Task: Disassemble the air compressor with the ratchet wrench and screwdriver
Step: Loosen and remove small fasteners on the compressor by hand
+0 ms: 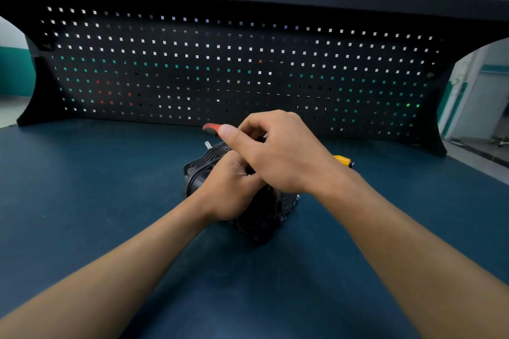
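Observation:
The black air compressor [259, 217] lies on the blue bench top, mostly covered by my hands. My left hand [228, 190] grips its upper side with curled fingers. Above it my right hand [278, 151] curls round a red-handled tool [211, 127]; only the red tip shows past my thumb, so I cannot tell which tool it is. A small silver stud [208, 144] sticks up at the compressor's far end. A yellow-handled tool [343, 159] lies behind my right wrist, mostly hidden.
A black pegboard panel [248, 69] stands upright along the back of the bench top [82, 187], under a dark shelf. The bench's right edge runs diagonally at the far right, with floor beyond it.

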